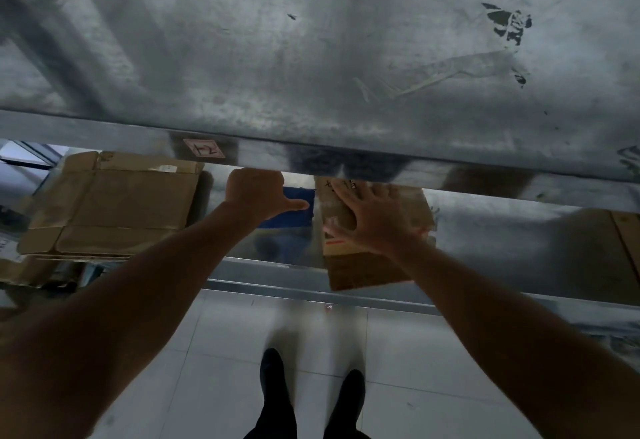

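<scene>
One small cardboard box (377, 265) is lying on the lower shelf (277, 267), its near end overhanging the edge. The right hand (375, 216) is pressing it with spread fingers. The left hand (254, 192) is curling, its grip hidden. Pulled further, the box is likely tipping onto the floor (415, 352).

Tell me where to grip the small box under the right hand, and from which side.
Probably best: grip the box at its near end, from the front. That end juts past the lower shelf, leaving both side walls free. The upper shelf covers its far end, and the right hand lies flat on top.
</scene>
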Demonstrator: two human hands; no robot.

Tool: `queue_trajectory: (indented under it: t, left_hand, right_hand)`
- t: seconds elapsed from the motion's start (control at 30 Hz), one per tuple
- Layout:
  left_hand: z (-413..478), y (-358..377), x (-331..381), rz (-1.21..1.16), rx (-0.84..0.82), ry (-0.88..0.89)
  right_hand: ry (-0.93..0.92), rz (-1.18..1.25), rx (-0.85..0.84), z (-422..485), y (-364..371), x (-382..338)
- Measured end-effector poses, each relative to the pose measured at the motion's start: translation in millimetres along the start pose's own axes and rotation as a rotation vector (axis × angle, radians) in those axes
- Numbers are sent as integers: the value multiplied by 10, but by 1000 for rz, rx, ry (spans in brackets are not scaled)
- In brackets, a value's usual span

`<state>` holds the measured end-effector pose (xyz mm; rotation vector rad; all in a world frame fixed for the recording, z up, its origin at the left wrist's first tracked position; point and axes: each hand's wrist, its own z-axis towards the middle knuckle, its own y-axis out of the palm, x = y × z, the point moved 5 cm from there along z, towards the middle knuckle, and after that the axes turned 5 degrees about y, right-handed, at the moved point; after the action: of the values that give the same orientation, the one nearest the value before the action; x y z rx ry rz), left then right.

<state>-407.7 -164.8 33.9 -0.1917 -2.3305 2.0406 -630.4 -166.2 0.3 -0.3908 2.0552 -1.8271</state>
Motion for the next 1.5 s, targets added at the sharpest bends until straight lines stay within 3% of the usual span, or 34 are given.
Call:
queue_trajectory:
  t: [0.1, 0.2, 0.47, 0.77, 0.87, 1.03, 1.23, 1.5]
  left_hand:
    - [-29, 23, -117, 23, 3, -6]
    - [-54, 78, -258, 37, 17, -7]
    - [-160, 25, -435, -97, 151, -38]
    - [-302, -208, -240, -46, 205, 9]
    - [-331, -215, -165, -68, 228, 16]
    - [-450, -337, 124, -27, 241, 48]
    - [-477, -313, 290, -43, 280, 93]
    - [-473, -234, 618, -55, 586, 288]
  right_hand:
    - [-146, -12, -121, 120, 59, 113]
    - [-118, 40, -212, 107, 27, 120]
    - [154, 97, 93, -220, 277, -318]
    - [9, 27, -46, -303, 174, 157]
    - [59, 15, -55, -437, 202, 330]
    - [-56, 17, -48, -558, 230, 347]
    - [-135, 116, 130, -561, 274, 396]
    - [-233, 338, 127, -572, 159, 687]
